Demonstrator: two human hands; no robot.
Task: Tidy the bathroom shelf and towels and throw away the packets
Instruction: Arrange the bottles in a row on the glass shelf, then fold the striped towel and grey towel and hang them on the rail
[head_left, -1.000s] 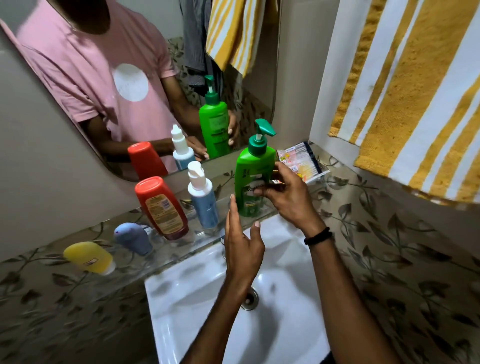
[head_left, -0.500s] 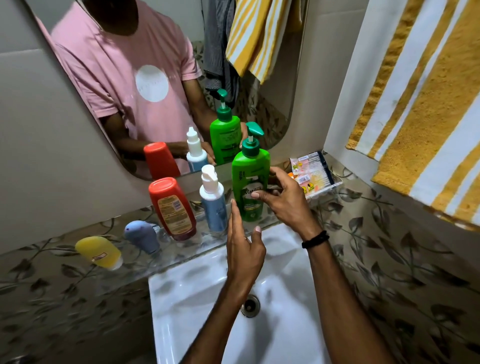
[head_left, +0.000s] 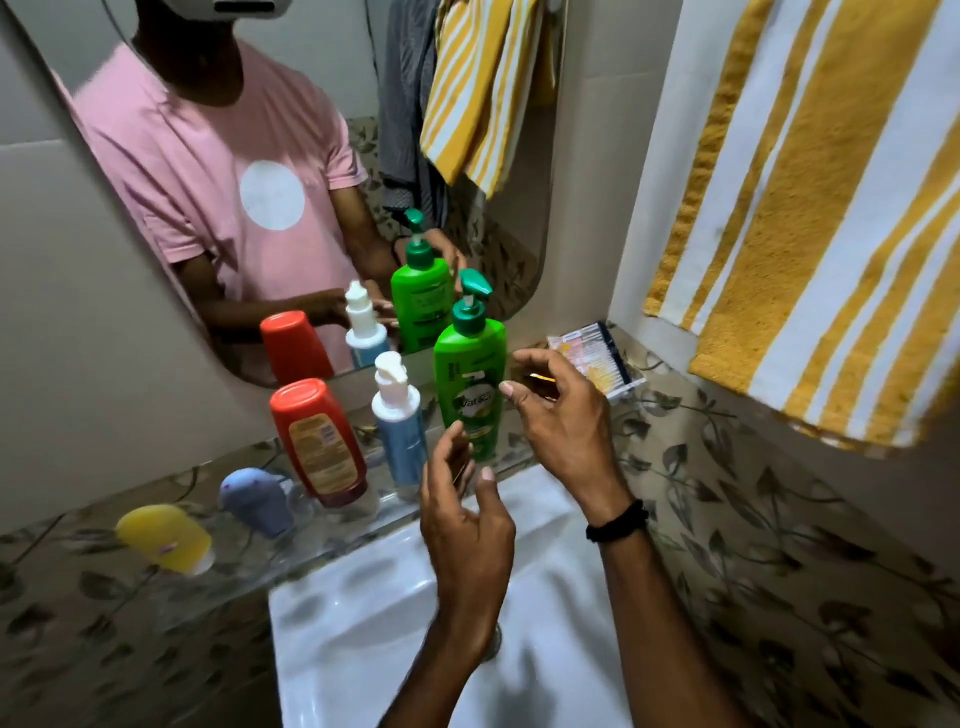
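Hands are hovering unclenched, left hand (head_left: 467, 525) and right hand (head_left: 558, 410) off the upright green bottle (head_left: 470, 384); packet (head_left: 597, 358) far right wants pinching next.

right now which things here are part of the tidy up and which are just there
Job: green bottle, blue bottle, red bottle, yellow bottle, packet, towel.
Just there: sink, mirror.

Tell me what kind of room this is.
Almost certainly a home bathroom: a white sink sits under a wall mirror, a glass shelf carries toiletry bottles such as the green pump bottle, and a striped towel hangs beside it.
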